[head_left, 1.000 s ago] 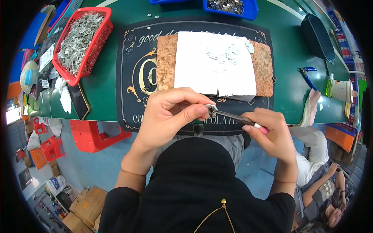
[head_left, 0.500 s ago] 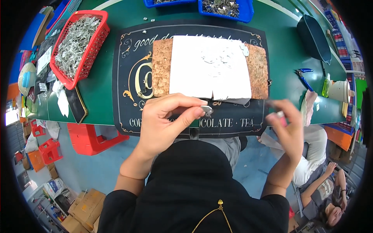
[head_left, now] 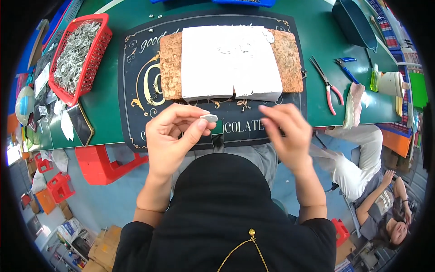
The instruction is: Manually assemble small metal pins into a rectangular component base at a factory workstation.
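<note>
My left hand pinches a small flat grey metal piece between thumb and fingers, just above the near edge of a black mat with gold lettering. My right hand hovers beside it, blurred, fingers apart and holding nothing. Pink-handled pliers lie on the green table, to the right of the mat. On the mat rests a cork board covered by a white sheet with small metal bits on it.
A red basket of metal pieces stands at the left. Blue-handled pliers, a cloth, a green bottle and a dark scoop lie at the right. Another person sits at the lower right. A red stool is under the table.
My right hand carried the pink-handled pliers away to the right, left them on the table, and came back toward the left hand with nothing in it. The left hand still holds the metal piece.
</note>
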A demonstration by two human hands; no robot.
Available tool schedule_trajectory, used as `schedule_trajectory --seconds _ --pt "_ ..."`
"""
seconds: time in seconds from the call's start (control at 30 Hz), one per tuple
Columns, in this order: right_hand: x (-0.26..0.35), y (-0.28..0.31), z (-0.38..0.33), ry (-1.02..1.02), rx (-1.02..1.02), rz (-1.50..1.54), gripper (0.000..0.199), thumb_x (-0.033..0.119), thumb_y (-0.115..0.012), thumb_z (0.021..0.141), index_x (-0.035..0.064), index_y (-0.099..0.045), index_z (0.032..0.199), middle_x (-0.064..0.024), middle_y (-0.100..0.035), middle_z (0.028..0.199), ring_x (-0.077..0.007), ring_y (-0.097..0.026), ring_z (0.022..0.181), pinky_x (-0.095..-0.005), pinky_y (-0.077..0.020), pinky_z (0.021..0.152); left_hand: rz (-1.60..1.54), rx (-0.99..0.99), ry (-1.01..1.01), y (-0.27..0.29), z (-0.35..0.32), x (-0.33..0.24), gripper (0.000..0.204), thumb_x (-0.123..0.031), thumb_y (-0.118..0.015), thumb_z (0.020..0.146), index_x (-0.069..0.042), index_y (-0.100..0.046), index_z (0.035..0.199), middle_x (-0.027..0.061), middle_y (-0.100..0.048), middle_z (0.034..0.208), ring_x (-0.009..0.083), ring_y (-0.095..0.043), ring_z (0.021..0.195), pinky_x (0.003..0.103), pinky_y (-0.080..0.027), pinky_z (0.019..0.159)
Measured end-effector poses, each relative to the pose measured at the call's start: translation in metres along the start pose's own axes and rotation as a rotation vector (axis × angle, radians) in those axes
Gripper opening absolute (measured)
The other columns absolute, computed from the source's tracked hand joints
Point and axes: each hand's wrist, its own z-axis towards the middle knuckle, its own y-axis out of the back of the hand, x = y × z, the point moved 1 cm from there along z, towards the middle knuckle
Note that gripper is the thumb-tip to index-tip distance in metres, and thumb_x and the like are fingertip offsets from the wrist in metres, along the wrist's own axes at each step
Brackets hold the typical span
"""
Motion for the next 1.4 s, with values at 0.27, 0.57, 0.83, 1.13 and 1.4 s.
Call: schedule_trajectory --seconds 0.27,0.57,0.83,1.13,1.4 --pt "0.004 -0.032 -0.003 0.058 -0.031 -0.269 0.024 0.0 -0.072 0.075 0.0029 -0.067 0.098 -0.0078 -0.058 0.082 -0.0202 -0.058 0.066 -0.0296 -0.0462 0.055 0.117 0.046 0.028 -0.008 -0.008 0.008 0.008 0.004 -0.06 0.087 0.006 -0.06 0.095 0.0129 -0.068 0.089 0.0165 -0.068 0.084 0.026 -0.054 0.077" --pt "0.041 -0.037 -0.007 -0.156 -0.094 0.403 0.022 -0.009 -0.065 0.081 -0.0047 -0.063 0.103 -0.0123 -0.063 0.093 -0.0127 -0.062 0.079 -0.0206 -0.0515 0.064 0.305 -0.039 -0.251 -0.02 -0.013 0.013 0.01 0.003 -0.068 0.08 0.003 -0.068 0.09 0.012 -0.071 0.088 0.0171 -0.069 0.076 0.026 -0.053 0.066" --pt "0.048 -0.041 -0.003 -0.442 -0.114 0.725 0.033 -0.007 -0.064 0.084 -0.0044 -0.054 0.116 -0.0089 -0.063 0.09 -0.0099 -0.06 0.077 -0.0206 -0.0514 0.066 0.446 0.038 -0.457 -0.013 -0.01 0.006 0.016 0.004 -0.073 0.076 0.001 -0.068 0.091 0.0127 -0.07 0.088 0.0208 -0.067 0.079 0.029 -0.052 0.071" --pt "0.048 -0.045 -0.003 -0.396 -0.078 0.776 0.018 -0.008 -0.063 0.084 -0.0069 -0.062 0.102 -0.0099 -0.058 0.094 -0.0121 -0.06 0.079 -0.0223 -0.0519 0.067 0.431 -0.01 -0.509 -0.01 -0.008 0.01 0.017 0.005 -0.073 0.072 0.0 -0.067 0.087 0.0099 -0.067 0.085 0.0213 -0.064 0.077 0.029 -0.051 0.068" --pt "0.048 -0.049 -0.007 -0.186 -0.019 0.64 0.017 -0.009 -0.063 0.083 -0.0065 -0.058 0.099 -0.0126 -0.056 0.097 -0.0143 -0.06 0.083 -0.0238 -0.052 0.072 0.413 -0.025 -0.509 -0.011 -0.015 0.012 0.016 0.011 -0.064 0.074 0.001 -0.061 0.087 0.0111 -0.064 0.084 0.0206 -0.062 0.081 0.03 -0.051 0.075"
